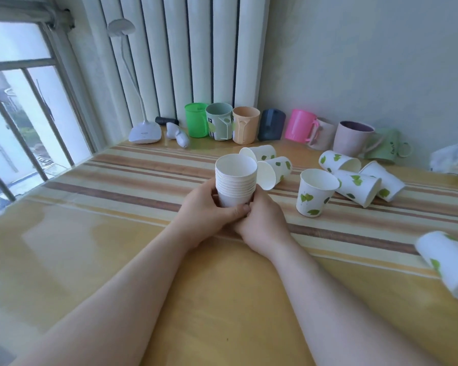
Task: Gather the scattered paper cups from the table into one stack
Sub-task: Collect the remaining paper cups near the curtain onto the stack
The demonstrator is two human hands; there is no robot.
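Green mug [384, 146]: "SMILE" (written vertically).

Stack of nested paper cups [236, 180]: standing upright at the table's [90, 247] centre, left hand [209, 207] and right hand [259, 220] both wrapping around its base. Loose leaf-print cups: two lying on their sides just behind the stack, one standing upright [315, 192] to its right, three more lying beyond that one, another [447, 262] lying near the right edge. Row of coloured mugs [246, 125] lining up far behind the stack, against the wall.

We see table [95, 249], striped cloth | on it: lamp [145, 133], row of mugs [273, 125] at the wall | loose paper cups [354, 180] lying, one cup [315, 192] upright
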